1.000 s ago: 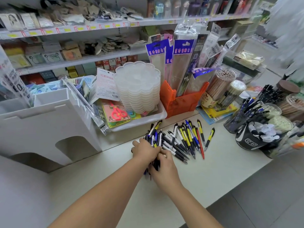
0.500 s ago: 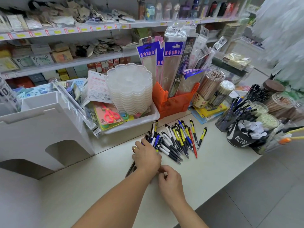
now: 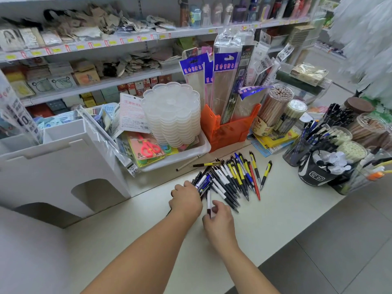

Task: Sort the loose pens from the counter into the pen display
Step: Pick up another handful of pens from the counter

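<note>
- From my remote seat I see two bare forearms [image 3: 148,247] coming up from the bottom edge, with no sleeve on either as far as the picture reaches.
- My left hand [image 3: 185,201] wears a thin gold-coloured ring [image 3: 173,190] on one finger (which finger, I cannot tell).
- My right hand [image 3: 219,222] is bare: I make out no ring, glove or strap on it.
- My right forearm [image 3: 248,266] is uncovered too, and the wrists carry no watch or band that I can see.

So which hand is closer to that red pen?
The right hand, below-left of the red pen, pinching a white pen. The left hand sits further left, gripping a bunch.
</note>
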